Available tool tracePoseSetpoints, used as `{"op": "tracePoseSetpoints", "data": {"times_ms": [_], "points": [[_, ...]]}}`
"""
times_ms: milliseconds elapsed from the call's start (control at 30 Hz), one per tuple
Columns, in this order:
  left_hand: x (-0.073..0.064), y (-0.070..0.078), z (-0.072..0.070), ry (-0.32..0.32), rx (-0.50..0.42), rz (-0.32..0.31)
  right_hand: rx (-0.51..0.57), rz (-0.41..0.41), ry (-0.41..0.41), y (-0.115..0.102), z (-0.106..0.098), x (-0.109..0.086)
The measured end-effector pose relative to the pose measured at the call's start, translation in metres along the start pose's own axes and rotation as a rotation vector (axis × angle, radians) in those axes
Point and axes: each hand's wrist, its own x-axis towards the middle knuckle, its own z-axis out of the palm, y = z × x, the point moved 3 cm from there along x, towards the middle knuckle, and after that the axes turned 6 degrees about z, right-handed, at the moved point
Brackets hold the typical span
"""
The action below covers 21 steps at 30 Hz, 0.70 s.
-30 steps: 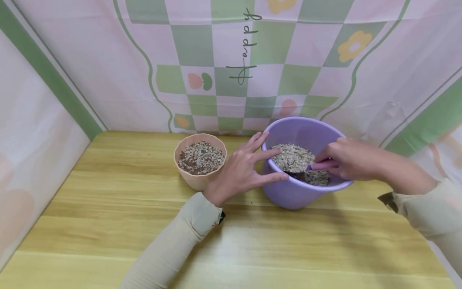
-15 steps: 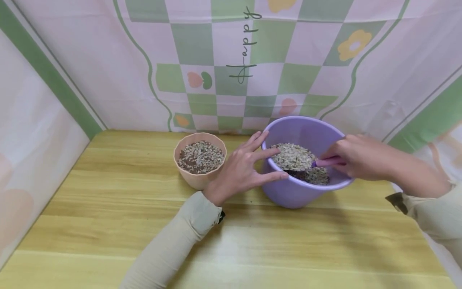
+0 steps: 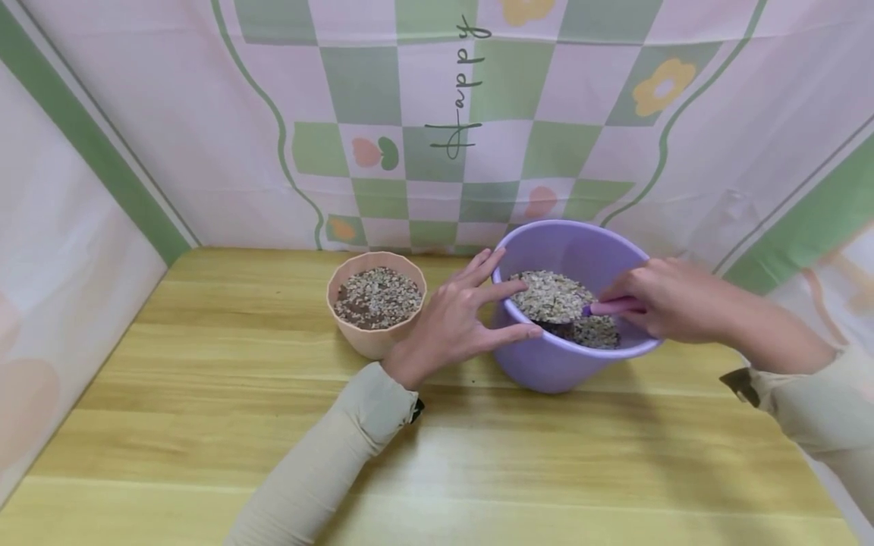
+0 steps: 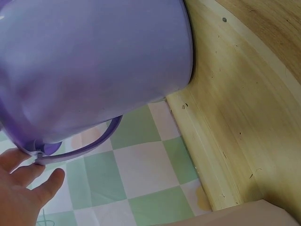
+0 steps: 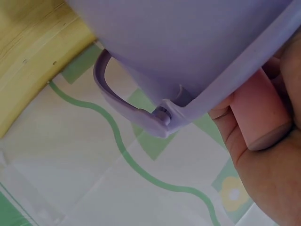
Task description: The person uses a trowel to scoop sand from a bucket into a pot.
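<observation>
A purple bucket (image 3: 549,371), partly filled with pale gravel (image 3: 551,296), stands on the right half of the table. Spread fingers of my left hand (image 3: 451,322) rest over its near left rim, with the index fingertip reaching inside. My right hand (image 3: 669,299) grips the pinkish-purple handle of a trowel (image 3: 617,305) at the right rim. Heaped gravel covers most of the trowel's blade, and a dark edge shows beneath it. In the right wrist view the handle's butt end (image 5: 263,117) sits in the curled fingers.
Left of the bucket, behind my left wrist, is a peach flowerpot (image 3: 372,343) holding brown soil strewn with gravel. The bucket's carrying handle (image 4: 89,147) hangs down on the far side. A checkered cloth (image 3: 437,197) backs the wooden table (image 3: 478,470).
My right hand shifts slightly right with the trowel, then back left, staying inside the bucket's mouth. My left hand keeps its place on the rim.
</observation>
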Motion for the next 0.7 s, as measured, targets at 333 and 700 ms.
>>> {"op": "tracePoseSetpoints", "data": {"times_ms": [333,700], "points": [[-0.0007,0.0003,0.0005,0.008,-0.009,0.001,0.056,0.026,-0.013,0.0015,0.0014,0.0009],[0.0005,0.0000,0.0008,0.014,-0.016,0.007,0.095,0.028,-0.016,0.0044,0.0031,0.0025]]}}
